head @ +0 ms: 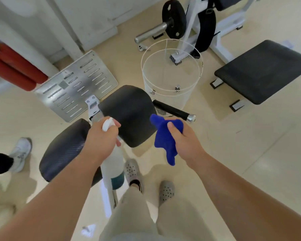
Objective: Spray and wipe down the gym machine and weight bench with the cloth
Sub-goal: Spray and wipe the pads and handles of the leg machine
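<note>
The left hand [101,136] grips a spray bottle [112,164] at the neck, fingers curled round its trigger, with the nozzle over the gym machine's black seat pad [129,110]. The right hand [186,141] clutches a blue cloth [165,141] - fingers closed on it - beside the pad's right edge. The weight bench [264,70] stands well apart on the right, past a white wire basket [170,80].

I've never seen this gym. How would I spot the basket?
Find the white weight machine with the black weight plate. Just in front of it, between the black seat pad and the black weight bench, stands the wire basket. It alone is round, white and see-through.
</note>
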